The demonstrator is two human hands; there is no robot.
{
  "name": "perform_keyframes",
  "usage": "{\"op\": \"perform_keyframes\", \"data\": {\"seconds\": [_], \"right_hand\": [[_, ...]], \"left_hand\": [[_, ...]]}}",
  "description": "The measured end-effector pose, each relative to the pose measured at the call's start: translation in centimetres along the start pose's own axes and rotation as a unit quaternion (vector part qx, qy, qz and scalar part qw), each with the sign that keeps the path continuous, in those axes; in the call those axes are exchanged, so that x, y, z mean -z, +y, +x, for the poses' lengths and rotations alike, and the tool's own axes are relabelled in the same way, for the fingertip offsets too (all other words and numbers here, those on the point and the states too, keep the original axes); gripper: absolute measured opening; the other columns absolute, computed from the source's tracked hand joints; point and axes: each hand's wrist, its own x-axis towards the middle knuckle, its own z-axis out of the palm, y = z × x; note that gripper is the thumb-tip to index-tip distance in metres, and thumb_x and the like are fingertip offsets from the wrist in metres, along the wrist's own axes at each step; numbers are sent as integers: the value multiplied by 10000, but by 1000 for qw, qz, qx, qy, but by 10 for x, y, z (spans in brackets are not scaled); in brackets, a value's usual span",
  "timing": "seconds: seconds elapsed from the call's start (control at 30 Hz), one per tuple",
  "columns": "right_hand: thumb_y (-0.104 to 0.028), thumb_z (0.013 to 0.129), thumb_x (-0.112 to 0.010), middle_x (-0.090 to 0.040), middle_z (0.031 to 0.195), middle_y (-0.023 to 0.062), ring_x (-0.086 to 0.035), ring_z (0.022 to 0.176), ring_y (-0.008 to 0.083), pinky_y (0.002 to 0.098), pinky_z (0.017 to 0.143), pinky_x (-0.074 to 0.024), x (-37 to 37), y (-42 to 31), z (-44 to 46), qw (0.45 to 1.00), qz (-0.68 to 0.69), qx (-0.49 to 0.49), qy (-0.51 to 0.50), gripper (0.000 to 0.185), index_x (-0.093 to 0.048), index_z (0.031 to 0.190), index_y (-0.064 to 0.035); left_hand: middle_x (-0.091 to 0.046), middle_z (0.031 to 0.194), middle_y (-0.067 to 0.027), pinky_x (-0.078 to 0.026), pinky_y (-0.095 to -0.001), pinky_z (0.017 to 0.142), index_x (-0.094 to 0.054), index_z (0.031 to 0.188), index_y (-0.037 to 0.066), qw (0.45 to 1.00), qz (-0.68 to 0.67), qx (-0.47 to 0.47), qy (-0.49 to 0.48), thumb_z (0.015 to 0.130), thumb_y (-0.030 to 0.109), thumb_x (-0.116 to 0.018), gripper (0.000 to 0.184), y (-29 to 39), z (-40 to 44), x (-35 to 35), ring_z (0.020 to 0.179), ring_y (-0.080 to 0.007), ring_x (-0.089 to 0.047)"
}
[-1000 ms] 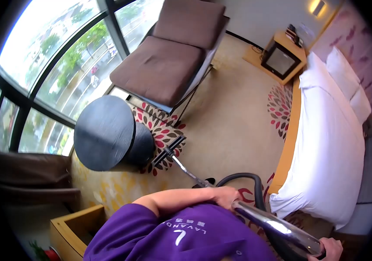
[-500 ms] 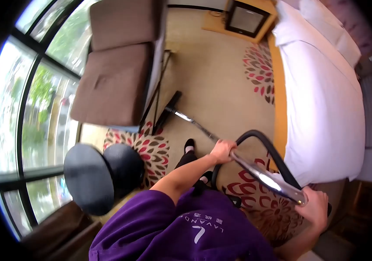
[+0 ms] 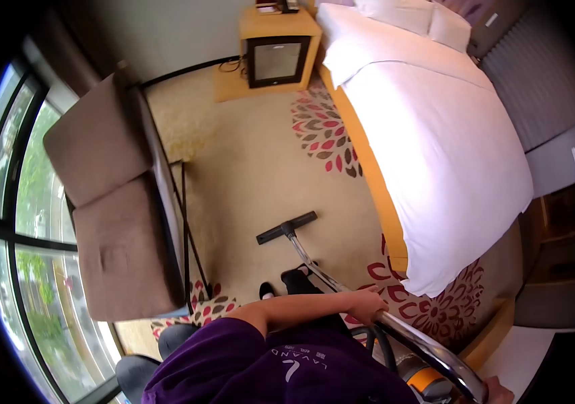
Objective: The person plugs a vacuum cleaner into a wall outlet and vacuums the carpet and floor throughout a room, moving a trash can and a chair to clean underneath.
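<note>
A vacuum cleaner's shiny metal wand (image 3: 428,350) runs diagonally from the lower right down to the carpet. My left hand (image 3: 368,305) is closed around its middle part. At the wand's upper end my right hand (image 3: 498,390) is wrapped round the tube, partly cut off by the dark edge of the view. The black floor head (image 3: 287,227) lies flat on the beige carpet ahead of my feet. Below the wand, a black hose (image 3: 385,347) and the orange and grey vacuum body (image 3: 428,380) show beside my purple shirt.
To the right stands a bed (image 3: 435,155) with white bedding on a wooden base. Brown cushions (image 3: 126,249) rest on a framed seat by the window at left. A wooden cabinet (image 3: 280,27) stands at the far wall. Dark round stools (image 3: 136,374) sit at lower left.
My view has turned right. The floor head has swung away from beside the cushioned seat to the open carpet nearer the bed. Both hands keep hold of the wand; the vacuum body has come into view.
</note>
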Motion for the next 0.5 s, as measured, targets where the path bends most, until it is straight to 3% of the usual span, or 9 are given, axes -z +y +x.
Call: {"op": "perform_keyframes", "data": {"seconds": [0.03,0.07,0.17,0.2,0.3,0.37,0.43,0.5], "right_hand": [[-179,675,-722,-590,755,174,-570,734,392,460,624,-429,-6,-3,8,999,22,-24,7,324,-556,944,-108],[-186,658,-743,-595,782,158,-573,738,368,441,635,-432,-10,-5,21,998,57,-7,27,395,-565,1003,-115],[-175,671,-748,-593,790,143,-567,696,314,392,636,-445,-31,-2,72,990,129,47,27,404,-572,1026,-97],[-163,691,-746,-587,786,127,-548,660,234,337,633,-447,-63,18,89,978,202,36,22,388,-584,1031,-69],[-159,716,-734,-587,786,110,-535,660,179,311,631,-442,-72,8,148,960,268,69,49,369,-587,1035,-46],[-155,720,-707,-582,746,126,-518,617,201,337,599,-438,-85,2,190,933,351,61,49,343,-581,1019,-44],[-201,548,-770,-604,624,88,-630,599,157,276,600,-484,-123,-11,228,869,489,-52,52,382,-634,868,-45],[-228,561,-790,-633,676,65,-618,642,83,236,644,-486,-106,-31,263,905,419,-62,-44,462,-639,958,-45]], "left_hand": [[-631,793,-65,-212,-570,1006,-597,968,139,1000,10,2,-16,659,235,-669,331,-7,7,9,857,-291,-600],[-631,796,-70,-208,-578,1012,-598,947,136,1000,-12,-9,26,652,205,-655,308,-18,9,18,866,-291,-601],[-633,810,-73,-200,-593,1015,-594,938,135,998,11,63,-18,655,194,-647,294,-55,23,69,863,-293,-603],[-633,826,-70,-188,-623,1006,-588,929,154,996,37,80,-28,650,198,-652,289,-89,34,69,881,-287,-601],[-631,828,-52,-196,-651,978,-588,926,188,988,89,124,11,650,216,-648,283,-135,45,108,900,-260,-600],[-630,837,-38,-197,-655,963,-603,938,199,977,145,158,-6,630,216,-652,312,-165,56,139,904,-252,-602],[-627,837,-28,-190,-664,952,-610,937,206,971,177,163,-14,621,225,-652,320,-197,64,161,908,-240,-603],[-621,826,-22,-176,-678,945,-609,924,208,970,199,140,-2,623,241,-647,305,-237,69,190,912,-224,-603]]}}
